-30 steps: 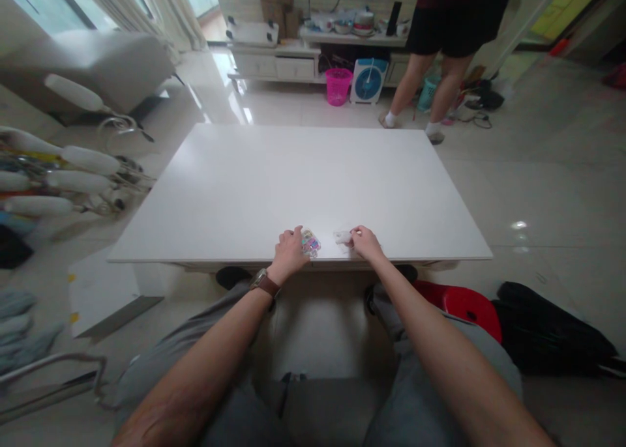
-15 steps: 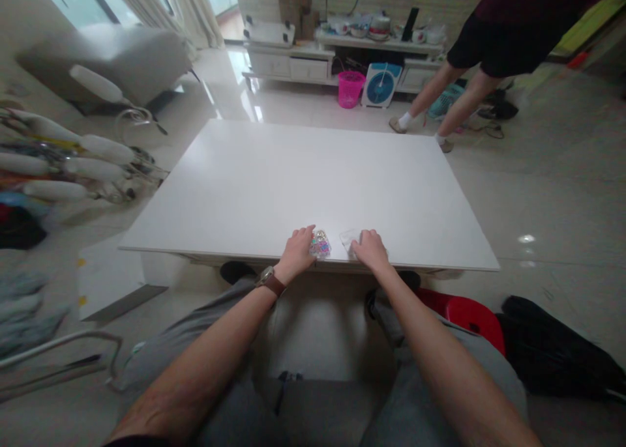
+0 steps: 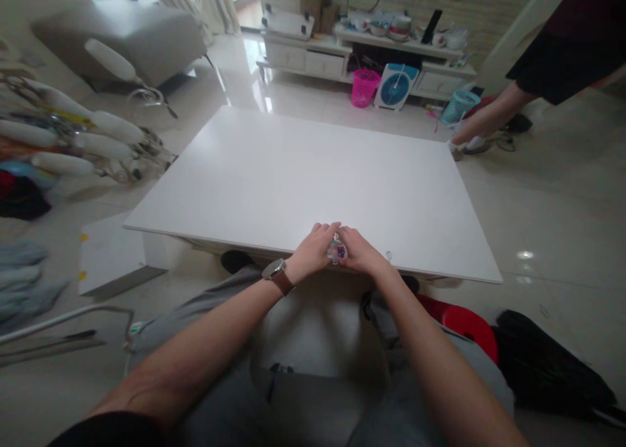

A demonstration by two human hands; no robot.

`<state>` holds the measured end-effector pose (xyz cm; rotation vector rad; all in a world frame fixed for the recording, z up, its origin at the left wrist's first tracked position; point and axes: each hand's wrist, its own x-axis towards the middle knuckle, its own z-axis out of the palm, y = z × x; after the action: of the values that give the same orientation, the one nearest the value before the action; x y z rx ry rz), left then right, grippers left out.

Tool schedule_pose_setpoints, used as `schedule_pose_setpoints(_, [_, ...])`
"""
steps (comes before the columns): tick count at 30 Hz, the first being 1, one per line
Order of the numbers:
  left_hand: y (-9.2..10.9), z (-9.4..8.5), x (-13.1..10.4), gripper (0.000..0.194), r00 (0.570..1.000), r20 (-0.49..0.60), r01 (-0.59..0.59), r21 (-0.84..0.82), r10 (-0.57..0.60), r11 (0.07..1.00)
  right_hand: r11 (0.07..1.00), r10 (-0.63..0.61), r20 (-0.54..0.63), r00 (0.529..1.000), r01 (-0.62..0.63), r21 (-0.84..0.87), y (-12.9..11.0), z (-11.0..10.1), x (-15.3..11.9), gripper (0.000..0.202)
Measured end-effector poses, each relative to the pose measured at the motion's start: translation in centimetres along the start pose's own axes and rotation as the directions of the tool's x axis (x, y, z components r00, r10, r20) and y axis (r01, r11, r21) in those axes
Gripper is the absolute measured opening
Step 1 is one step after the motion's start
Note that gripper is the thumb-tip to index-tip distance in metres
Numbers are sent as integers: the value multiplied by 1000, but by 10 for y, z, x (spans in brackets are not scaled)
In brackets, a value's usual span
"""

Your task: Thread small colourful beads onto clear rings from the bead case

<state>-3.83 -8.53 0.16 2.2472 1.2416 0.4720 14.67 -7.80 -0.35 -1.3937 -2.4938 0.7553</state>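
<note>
White box (image 3: 115,258) on floor, far L. Your L hand (image 3: 313,250)'s half-curled on the clear case (image 3: 337,250) w/ coloured bits, at the table (image 3: 293,167)'s near edge. Case held both sides; can't tell if closed. R hand (image 3: 360,250)'s half-curled too. Small clear pc (image 3: 389,255) by R wrist, not blocking; then red stool (image 3: 469,326).

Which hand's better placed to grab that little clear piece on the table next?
Probably the right hand: the small clear piece lies on its side, close by. The left hand is farther off, across the clear case. Both hands are on that case, so the right would likely release first.
</note>
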Motion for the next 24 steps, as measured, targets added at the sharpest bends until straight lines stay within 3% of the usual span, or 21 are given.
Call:
schedule_pose_setpoints(10, [30,-14,35,77,995,-35,-98,-15,98,995,988,87,-68,994,-95,-125,0,-44,-1,73])
schedule_pose_setpoints(15, [41,-21,44,92,999,34,7,55,-9,998,915,244,15,970,-225,-336,20,-62,2,61])
schedule_pose_setpoints(19, [37,-41,40,66,988,104,99,132,-113,986,888,304,51,951,-264,-376,41,-54,4,61])
schedule_pose_setpoints(24, [25,-57,36,45,960,223,136,167,-172,977,920,257,163,952,-190,-344,53,-31,11,65])
